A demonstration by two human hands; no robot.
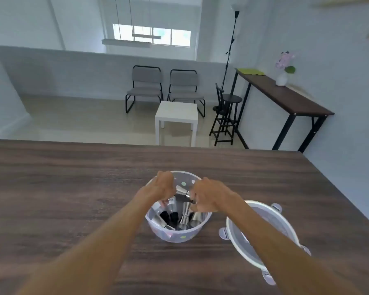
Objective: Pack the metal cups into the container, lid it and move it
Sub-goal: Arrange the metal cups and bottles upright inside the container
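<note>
Clear dotted container (pixel 179 235) of shiny metal cups (pixel 184 216) — both hands' curled fingers' grip unclear.

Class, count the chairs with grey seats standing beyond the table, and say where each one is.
2. One grey chair stands on the left against the low wall; the other grey chair stands beside it on the right, behind the white side table. None seem hidden.

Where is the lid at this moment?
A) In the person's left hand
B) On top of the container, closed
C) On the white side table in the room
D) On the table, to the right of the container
D: the lid lies on the table right of the open container, partly under the right forearm.
</note>
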